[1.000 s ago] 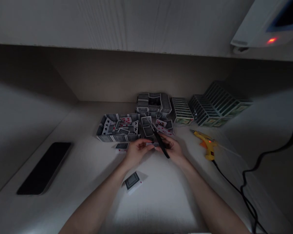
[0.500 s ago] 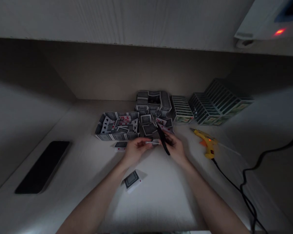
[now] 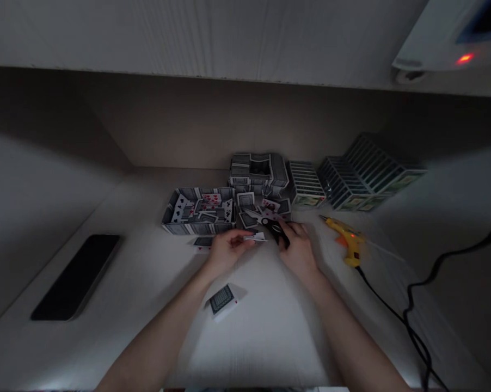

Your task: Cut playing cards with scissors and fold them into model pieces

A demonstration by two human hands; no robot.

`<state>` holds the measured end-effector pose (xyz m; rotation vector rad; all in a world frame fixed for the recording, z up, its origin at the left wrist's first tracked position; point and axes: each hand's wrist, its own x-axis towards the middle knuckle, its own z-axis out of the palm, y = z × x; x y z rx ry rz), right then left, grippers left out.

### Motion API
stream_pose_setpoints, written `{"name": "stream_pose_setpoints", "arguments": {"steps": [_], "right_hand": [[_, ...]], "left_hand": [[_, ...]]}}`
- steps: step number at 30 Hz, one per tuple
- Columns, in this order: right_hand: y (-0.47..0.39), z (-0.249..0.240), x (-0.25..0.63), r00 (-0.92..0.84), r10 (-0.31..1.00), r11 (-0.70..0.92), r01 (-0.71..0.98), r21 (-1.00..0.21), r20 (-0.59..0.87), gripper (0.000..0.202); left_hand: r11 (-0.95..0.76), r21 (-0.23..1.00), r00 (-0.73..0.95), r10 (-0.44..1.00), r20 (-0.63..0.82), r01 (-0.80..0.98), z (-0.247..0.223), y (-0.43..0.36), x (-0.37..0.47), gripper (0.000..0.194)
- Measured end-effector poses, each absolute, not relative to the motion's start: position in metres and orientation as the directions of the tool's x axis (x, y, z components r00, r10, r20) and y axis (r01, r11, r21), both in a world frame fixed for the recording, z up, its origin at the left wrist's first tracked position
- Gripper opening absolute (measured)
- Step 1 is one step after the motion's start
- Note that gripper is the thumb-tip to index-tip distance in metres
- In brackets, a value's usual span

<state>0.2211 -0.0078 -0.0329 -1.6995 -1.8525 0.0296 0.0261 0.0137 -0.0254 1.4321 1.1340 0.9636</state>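
Pinching a small card piece point(image 3: 259, 237) in the left hand point(image 3: 228, 250), over the white table point(image 3: 265, 326), near some loose cards point(image 3: 246, 201). Gripping black scissors point(image 3: 272, 224) in the right hand point(image 3: 300, 250), seemingly part open in this dim light. Could nick the left hand by snipping too close, or burn skin by bumping the yellow glue gun point(image 3: 350, 245). Thin, flat, bendy card; smooth, hard scissors; boxy, stripy tray point(image 3: 200, 227).

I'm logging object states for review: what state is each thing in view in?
Scissors: gripped in the right hand
Card: pinched in the left hand
Card box: open on top, cards inside
Back card structure: opening uncovered on top
Near card stack: patterned back up
Glue gun: lying down, red light lit
Phone: flat, upper face dark
White device: red light lit
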Motion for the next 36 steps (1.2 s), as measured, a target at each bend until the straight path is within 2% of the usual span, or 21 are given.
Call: {"name": "stream_pose_setpoints", "arguments": {"steps": [5,8,10,12,14,16,19,23,27,31,36], "right_hand": [[-0.009,-0.031,0.221,0.063,0.888,0.174,0.870,-0.460,0.455,0.046],[-0.012,-0.023,0.218,0.052,0.878,0.258,0.785,-0.563,0.475,0.042],[-0.015,-0.019,0.213,-0.022,0.899,0.346,0.645,-0.681,0.437,0.045],[-0.018,-0.017,0.206,-0.106,0.929,0.363,0.446,-0.818,0.355,0.051],[-0.019,-0.018,0.200,-0.116,0.963,0.266,0.244,-0.933,0.244,0.056],[-0.019,-0.018,0.196,-0.090,0.990,0.112,0.070,-0.991,0.105,0.053],[-0.016,-0.015,0.193,-0.059,0.997,-0.047,-0.075,-0.996,-0.043,0.037],[-0.014,-0.008,0.193,0.001,0.995,-0.099,-0.150,-0.984,-0.100,0.030],[-0.015,-0.010,0.190,0.070,0.993,-0.083,-0.149,-0.985,-0.094,0.025],[-0.016,-0.015,0.187,0.098,0.993,-0.054,-0.137,-0.989,-0.067,0.020],[-0.017,-0.013,0.187,0.062,0.995,-0.063,-0.143,-0.988,-0.073,0.024]], "left_hand": [[-0.032,0.993,0.242,0.970,0.004,0.112,-0.022,0.014,0.026,0.029],[-0.026,0.995,0.242,0.970,0.003,0.092,-0.018,0.013,0.026,0.026],[-0.038,0.996,0.245,0.969,0.016,0.083,-0.017,0.012,0.026,0.027],[-0.060,0.994,0.248,0.968,0.036,0.087,-0.016,0.011,0.026,0.027],[-0.080,0.992,0.248,0.967,0.053,0.100,-0.016,0.010,0.025,0.026],[-0.081,0.991,0.261,0.964,0.052,0.103,-0.017,0.010,0.025,0.025],[-0.062,0.994,0.288,0.957,0.032,0.094,-0.018,0.009,0.025,0.025],[-0.039,0.997,0.290,0.957,0.018,0.068,-0.018,0.008,0.027,0.028],[0.057,0.998,0.294,0.955,-0.048,-0.020,-0.017,0.007,0.032,0.038],[0.185,0.978,0.357,0.924,-0.137,-0.102,-0.016,0.006,0.036,0.032],[0.208,0.966,0.342,0.928,-0.147,-0.150,-0.013,0.006,0.036,0.031]]}}
